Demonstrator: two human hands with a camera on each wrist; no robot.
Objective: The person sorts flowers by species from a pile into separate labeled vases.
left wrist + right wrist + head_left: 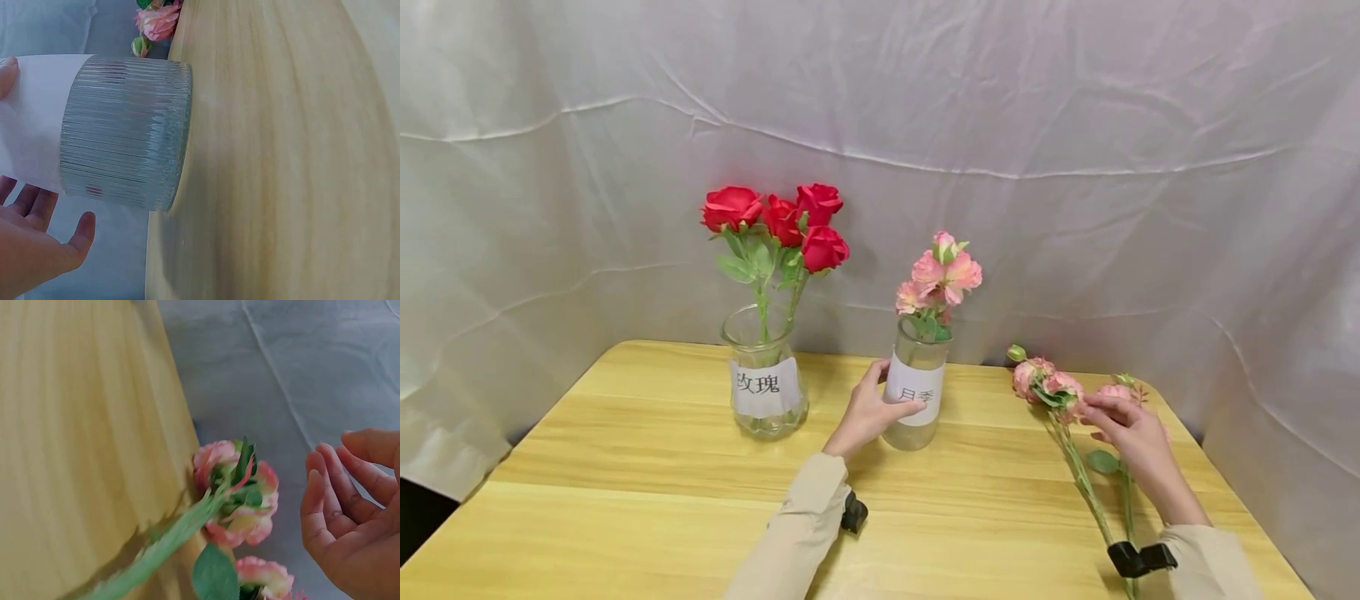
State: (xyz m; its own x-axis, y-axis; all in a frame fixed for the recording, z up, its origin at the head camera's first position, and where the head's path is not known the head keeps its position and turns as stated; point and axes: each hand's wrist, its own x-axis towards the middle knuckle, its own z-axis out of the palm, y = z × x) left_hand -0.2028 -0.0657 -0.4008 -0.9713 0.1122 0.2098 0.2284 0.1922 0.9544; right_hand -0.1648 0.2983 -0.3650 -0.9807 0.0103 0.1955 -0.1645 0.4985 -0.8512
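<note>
A clear ribbed glass vase with a white paper label stands upright on the table, holding pink flowers. My left hand holds this vase from its left side, thumb across the label and fingers going behind. Ribbed glass fills much of the left wrist view. On the right, my right hand hovers by the heads of a pink flower stem lying on the table. In the right wrist view its loosely bent fingers are apart from the blooms and hold nothing.
Left of the held vase, a wider glass vase with a label holds several red roses. Another pink flower stem lies partly under the right hand. A grey cloth hangs behind the wooden table.
</note>
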